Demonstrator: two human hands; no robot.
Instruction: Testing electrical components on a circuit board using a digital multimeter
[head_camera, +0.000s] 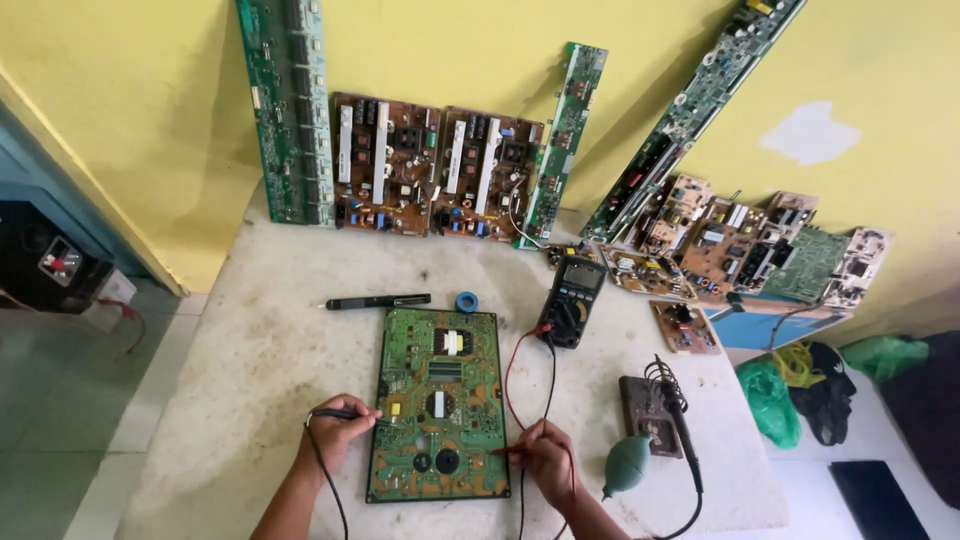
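A green circuit board (437, 400) lies flat on the white table (270, 340) in front of me. My left hand (338, 432) grips a black probe (335, 413) whose tip touches the board's left edge. My right hand (545, 457) holds a red probe (505, 452) against the board's lower right edge. Black and red leads run from the probes to a dark multimeter (572, 301) standing right of the board.
A black pen-like tool (377, 301) and a blue tape roll (466, 301) lie beyond the board. A soldering iron on its stand (668, 405) and a green rubber blower bulb (627, 465) sit at the right. Several circuit boards (436, 172) lean on the yellow wall.
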